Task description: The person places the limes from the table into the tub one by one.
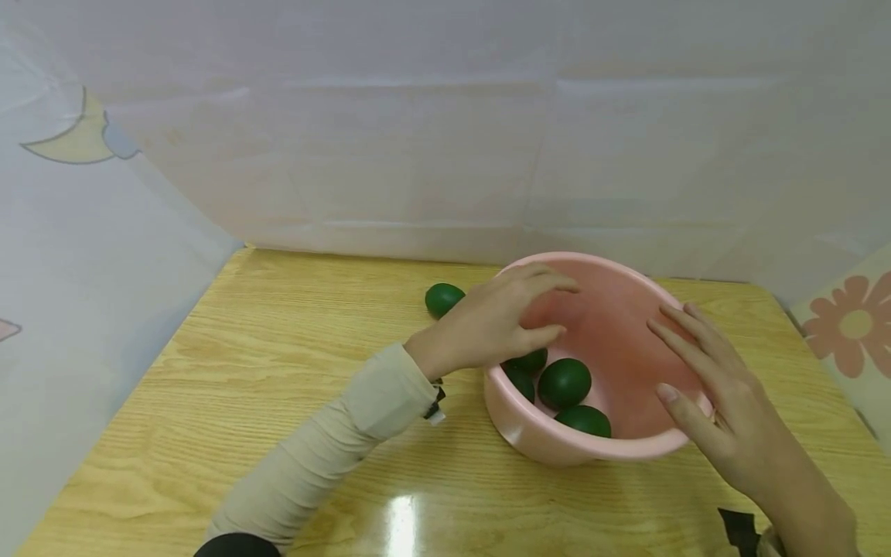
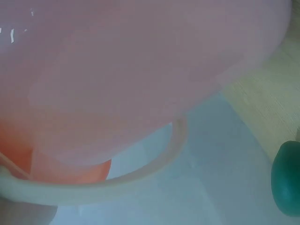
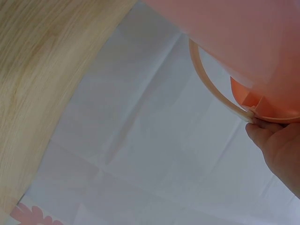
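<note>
A pink tub (image 1: 564, 456) stands on the table, seen from outside in both wrist views. Inside it lie several dark green, egg-shaped objects (image 1: 565, 384), gathered at the near left. My left hand (image 1: 501, 313) reaches over the left rim, thumb and fingers apart above the inside. At the opposite rim, my right hand (image 1: 727, 394) has its fingers extended and its thumb over the edge. In the right wrist view, part of a hand (image 3: 281, 152) touches a pale curved handle (image 3: 213, 86) by the rim. A similar handle (image 2: 140, 173) crosses the left wrist view.
Another green egg-shaped object (image 1: 443, 299) lies on the wooden table (image 1: 292, 348), left of the tub behind my left hand. White sheeting (image 1: 418, 155) rises behind and beside the table. A printed flower (image 1: 855, 325) marks the right side.
</note>
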Motion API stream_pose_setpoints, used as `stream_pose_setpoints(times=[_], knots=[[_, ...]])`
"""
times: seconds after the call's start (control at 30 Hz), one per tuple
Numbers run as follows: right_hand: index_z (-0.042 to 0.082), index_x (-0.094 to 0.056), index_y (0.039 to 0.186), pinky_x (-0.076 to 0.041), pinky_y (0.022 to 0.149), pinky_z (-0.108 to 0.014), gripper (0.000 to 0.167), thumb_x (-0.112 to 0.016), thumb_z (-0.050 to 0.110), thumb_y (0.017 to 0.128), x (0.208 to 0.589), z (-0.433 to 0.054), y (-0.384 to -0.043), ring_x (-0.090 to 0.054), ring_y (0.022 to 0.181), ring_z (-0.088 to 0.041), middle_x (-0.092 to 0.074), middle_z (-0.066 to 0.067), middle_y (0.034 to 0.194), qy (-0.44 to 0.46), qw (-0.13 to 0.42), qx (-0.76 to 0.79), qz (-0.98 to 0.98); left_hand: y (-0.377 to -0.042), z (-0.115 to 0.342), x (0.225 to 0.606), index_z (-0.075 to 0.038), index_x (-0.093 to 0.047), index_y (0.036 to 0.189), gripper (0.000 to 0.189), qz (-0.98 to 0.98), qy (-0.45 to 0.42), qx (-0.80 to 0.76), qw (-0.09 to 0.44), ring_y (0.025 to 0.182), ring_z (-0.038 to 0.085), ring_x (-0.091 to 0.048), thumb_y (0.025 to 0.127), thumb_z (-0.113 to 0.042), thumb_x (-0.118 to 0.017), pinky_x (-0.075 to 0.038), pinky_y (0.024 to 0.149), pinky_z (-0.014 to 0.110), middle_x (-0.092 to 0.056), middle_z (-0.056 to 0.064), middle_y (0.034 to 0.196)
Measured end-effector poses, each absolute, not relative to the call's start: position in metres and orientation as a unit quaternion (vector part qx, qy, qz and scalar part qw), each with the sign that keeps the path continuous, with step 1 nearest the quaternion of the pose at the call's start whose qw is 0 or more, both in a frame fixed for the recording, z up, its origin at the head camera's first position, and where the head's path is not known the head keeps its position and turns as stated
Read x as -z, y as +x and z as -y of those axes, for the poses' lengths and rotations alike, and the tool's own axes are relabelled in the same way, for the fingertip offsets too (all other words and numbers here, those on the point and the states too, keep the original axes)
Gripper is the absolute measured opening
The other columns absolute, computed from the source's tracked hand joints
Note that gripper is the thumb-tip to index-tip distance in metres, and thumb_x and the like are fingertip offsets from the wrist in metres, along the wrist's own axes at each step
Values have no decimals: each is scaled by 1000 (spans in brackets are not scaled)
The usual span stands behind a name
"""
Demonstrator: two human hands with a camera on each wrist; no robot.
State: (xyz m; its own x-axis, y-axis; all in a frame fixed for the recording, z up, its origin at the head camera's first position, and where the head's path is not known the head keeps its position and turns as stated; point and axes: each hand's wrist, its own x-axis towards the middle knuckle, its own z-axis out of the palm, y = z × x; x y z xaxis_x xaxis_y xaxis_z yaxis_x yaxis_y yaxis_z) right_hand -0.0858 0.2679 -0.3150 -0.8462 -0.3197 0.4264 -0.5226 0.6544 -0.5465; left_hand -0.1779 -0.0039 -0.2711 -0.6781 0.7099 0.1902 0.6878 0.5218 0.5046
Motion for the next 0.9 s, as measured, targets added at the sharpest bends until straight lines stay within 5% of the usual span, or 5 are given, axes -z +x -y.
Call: stream_pose_setpoints(times=[0.47,0.9], knots=[[11,-45,149,-8,121,-21,62,-59,2,90,313,-268,-87,-12,154,-11,-31,-4,162,238,150,-341,897,-182,15,273,-9,-57,135,41,-836,431,-338,-34,132,15,-49,97,-21,-64,-38,113,22,-56,2,138],[12,-44,150,-7,123,-58,63,-59,2,89,314,-268,-86,-12,155,-12,-30,-4,162,233,142,-351,896,-189,37,269,-4,-56,137,47,-835,412,-358,-73,133,20,-52,93,-17,-70,-38,115,26,-57,9,139]])
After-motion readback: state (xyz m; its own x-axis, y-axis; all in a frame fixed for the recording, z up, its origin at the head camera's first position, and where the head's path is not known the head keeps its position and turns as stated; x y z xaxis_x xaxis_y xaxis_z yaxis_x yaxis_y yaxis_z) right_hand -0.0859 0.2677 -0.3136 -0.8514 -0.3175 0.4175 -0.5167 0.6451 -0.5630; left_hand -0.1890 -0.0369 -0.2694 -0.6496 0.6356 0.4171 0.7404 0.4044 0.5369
